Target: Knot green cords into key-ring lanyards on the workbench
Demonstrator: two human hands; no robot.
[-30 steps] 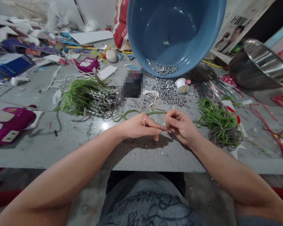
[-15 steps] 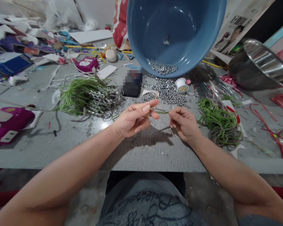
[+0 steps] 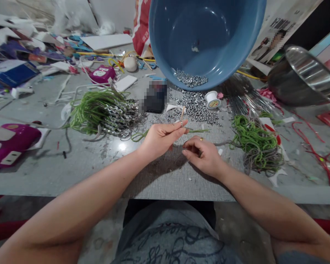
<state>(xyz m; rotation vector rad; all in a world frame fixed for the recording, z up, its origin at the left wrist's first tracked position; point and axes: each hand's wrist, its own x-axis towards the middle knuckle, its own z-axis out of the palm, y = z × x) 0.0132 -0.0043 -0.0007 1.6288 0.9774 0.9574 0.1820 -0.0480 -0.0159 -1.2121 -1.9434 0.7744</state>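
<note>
My left hand (image 3: 161,137) pinches a green cord (image 3: 199,131), whose end sticks out to the right past the fingertips. A small metal ring shows at those fingertips, and a thin wooden stick (image 3: 183,113) rises just beyond them. Below and to the right, my right hand (image 3: 205,154) has its thumb and fingers curled together. What looks like a fine strand runs between the two hands, too thin to make out well. A grey cord (image 3: 224,143) stretches from beside my right hand to a heap of green and grey cords (image 3: 254,137).
Small metal nuts (image 3: 196,106) lie scattered under a tilted blue basin (image 3: 198,40). Left of them are a phone (image 3: 155,97) and a bundle of green cords with metal pieces (image 3: 99,112). A white spool (image 3: 212,99) and a steel bowl (image 3: 280,80) stand to the right.
My right hand has let go of the green cord end and moved down and left, below my left fingertips. My left hand has closed its fingers more and turned.
</note>
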